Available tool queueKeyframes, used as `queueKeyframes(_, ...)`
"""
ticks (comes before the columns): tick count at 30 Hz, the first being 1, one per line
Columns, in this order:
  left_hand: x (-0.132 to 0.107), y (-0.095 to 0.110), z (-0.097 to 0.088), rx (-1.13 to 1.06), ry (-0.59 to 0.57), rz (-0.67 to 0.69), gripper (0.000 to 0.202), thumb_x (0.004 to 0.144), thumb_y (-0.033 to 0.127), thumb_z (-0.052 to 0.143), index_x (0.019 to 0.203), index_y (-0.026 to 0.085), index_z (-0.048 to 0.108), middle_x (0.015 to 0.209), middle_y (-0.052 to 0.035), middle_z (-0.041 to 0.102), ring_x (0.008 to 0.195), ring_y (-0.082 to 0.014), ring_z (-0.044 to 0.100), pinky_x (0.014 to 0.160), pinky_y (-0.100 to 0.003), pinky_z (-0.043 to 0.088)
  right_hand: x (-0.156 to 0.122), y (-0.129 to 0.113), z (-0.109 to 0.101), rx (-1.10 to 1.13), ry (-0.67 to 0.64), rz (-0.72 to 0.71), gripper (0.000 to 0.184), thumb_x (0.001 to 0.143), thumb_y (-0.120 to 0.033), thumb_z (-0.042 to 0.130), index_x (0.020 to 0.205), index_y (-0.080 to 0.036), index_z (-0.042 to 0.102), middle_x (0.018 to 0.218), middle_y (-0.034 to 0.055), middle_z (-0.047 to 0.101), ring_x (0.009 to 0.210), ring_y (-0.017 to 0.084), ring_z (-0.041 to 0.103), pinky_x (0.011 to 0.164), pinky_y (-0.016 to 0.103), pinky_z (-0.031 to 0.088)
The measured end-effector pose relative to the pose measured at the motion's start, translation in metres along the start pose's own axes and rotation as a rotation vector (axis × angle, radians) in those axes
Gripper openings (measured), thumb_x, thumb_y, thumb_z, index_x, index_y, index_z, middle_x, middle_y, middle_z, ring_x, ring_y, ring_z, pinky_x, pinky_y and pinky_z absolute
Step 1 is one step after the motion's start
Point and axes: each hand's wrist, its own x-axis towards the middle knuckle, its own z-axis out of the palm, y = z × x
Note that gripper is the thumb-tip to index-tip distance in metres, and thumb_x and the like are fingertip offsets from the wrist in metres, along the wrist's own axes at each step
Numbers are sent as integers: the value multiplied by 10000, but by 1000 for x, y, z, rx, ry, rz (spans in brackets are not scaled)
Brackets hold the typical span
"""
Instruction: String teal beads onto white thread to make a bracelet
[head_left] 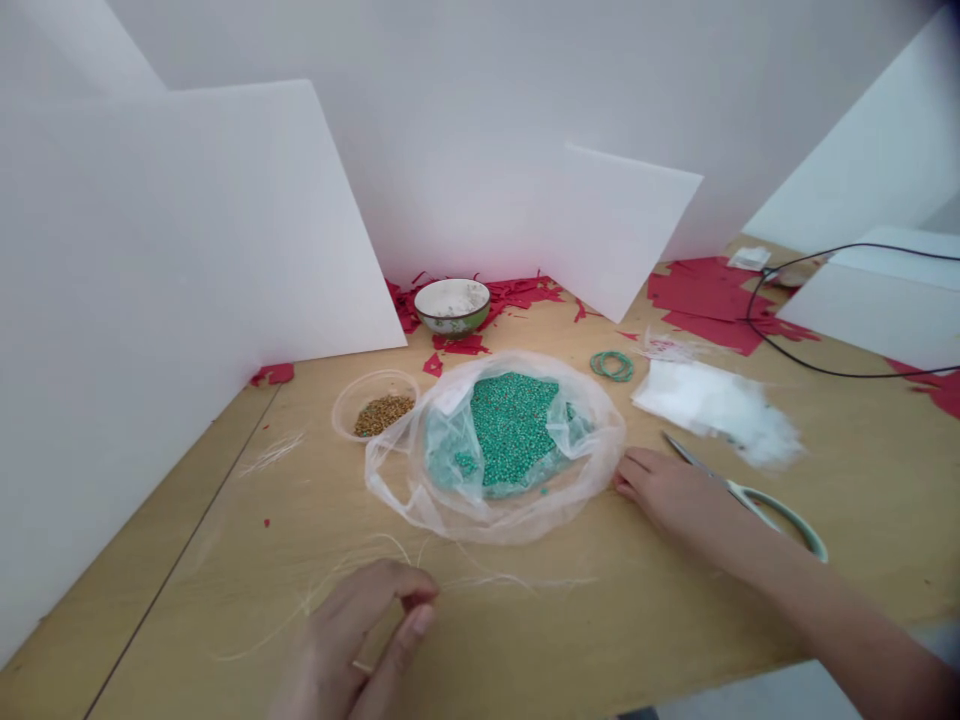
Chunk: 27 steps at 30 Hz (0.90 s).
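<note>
From my remote seat, I see my right hand (664,488) with its fingers curled against the edge of the clear bag (517,525), perhaps to steady it; I can't tell whether they grip. The bag lies mid-worktop (600,640), spread wide, likely to keep its green beads (517,430) within reach. My left hand (356,612) hovers near pale threads (499,580), thumb and forefinger almost meeting; whether they pinch one, I can't tell. Scissors (739,488) lie beside my right hand, presumably for handy cutting.

Soft, even light leaves faint shadows on the bench (600,640), the left hand (360,610) slightly blurred, the upper right corner dark.
</note>
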Motion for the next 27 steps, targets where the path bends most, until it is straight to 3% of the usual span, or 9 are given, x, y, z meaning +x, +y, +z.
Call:
queueKeyframes(5,17,3,13,64,-310,183,83,854,224,601,891,255,669,800,-49,683,752,-201,633,697,-256,459,11,3,6,-50,-55,-100,300,801,16,441,961,-114,659,922,134,687,832,236,645,749,361,502)
queueKeyframes(9,24,5,24,106,-391,223,100,889,214,553,919,236,646,835,-47,680,783,-185,634,709,-258,461,13,7,3,-13,-85,-124,209,757,-35,516,895,-122,647,865,116,685,789,225,638,734,340,485)
queueKeyframes(14,35,16,44,47,-426,243,128,918,214,495,904,203,623,839,-41,666,786,-168,621,711,-267,457,2,-2,-29,96,-74,-90,140,778,-62,465,793,-190,519,774,20,615,662,137,573,615,246,429)
queueKeyframes(17,47,29,57,-58,-368,180,140,935,241,494,1009,209,607,914,-31,671,848,-153,617,767,-264,462,2,-27,-48,288,-51,-62,165,728,-50,464,783,-206,469,676,-24,549,585,122,529,550,229,373)
queueKeyframes(20,61,40,67,-133,-351,120,177,936,305,517,1070,211,583,894,-16,675,793,-141,605,692,-240,447,12,-59,-55,326,33,-145,129,755,-92,456,823,-195,494,667,-2,560,572,148,543,535,259,355)
queueKeyframes(23,69,41,70,-126,-372,111,141,936,292,516,903,185,601,803,-6,661,705,-128,568,634,-230,404,27,-83,-55,311,71,-186,114,796,-125,442,863,-185,512,705,29,588,597,178,566,533,285,348)
queueKeyframes(27,70,31,63,-93,-288,123,246,945,281,486,747,169,579,694,0,589,643,-117,492,603,-228,356,43,-96,-61,346,65,-176,104,856,-139,435,870,-194,522,733,26,586,640,178,562,576,296,378)
